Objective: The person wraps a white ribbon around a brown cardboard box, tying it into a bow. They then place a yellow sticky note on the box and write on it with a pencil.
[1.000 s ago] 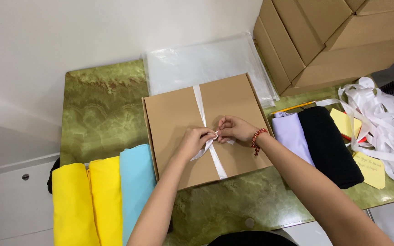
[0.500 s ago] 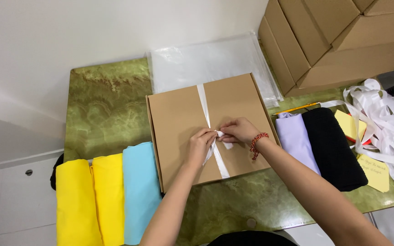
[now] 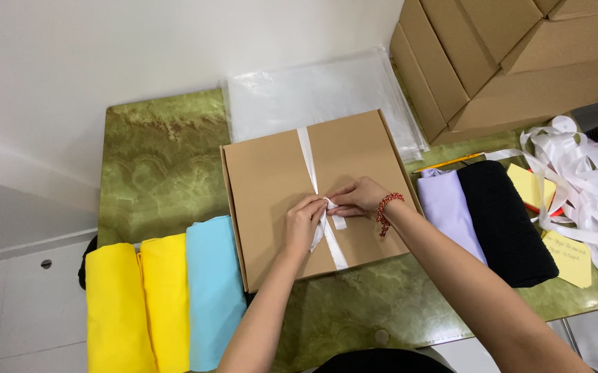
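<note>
A flat brown cardboard box (image 3: 271,186) lies closed on a green marbled table (image 3: 154,159). A white ribbon (image 3: 307,155) runs across the lid from the far edge to the near edge. My left hand (image 3: 304,222) and my right hand (image 3: 359,198) meet over the middle of the lid, both pinching the ribbon where its ends cross. A red bead bracelet (image 3: 384,211) sits on my right wrist.
Folded yellow (image 3: 116,304) and light blue (image 3: 212,287) cloths lie left of the box; lilac (image 3: 447,211) and black (image 3: 502,221) ones lie right. Clear plastic bags (image 3: 312,93) lie behind it. Stacked cardboard boxes (image 3: 506,55), loose white ribbon (image 3: 589,186) and yellow notes (image 3: 568,252) fill the right.
Both hands stay at the ribbon crossing on the lid; the fingers have worked the ribbon ends slightly. The camera view has shifted a little.
</note>
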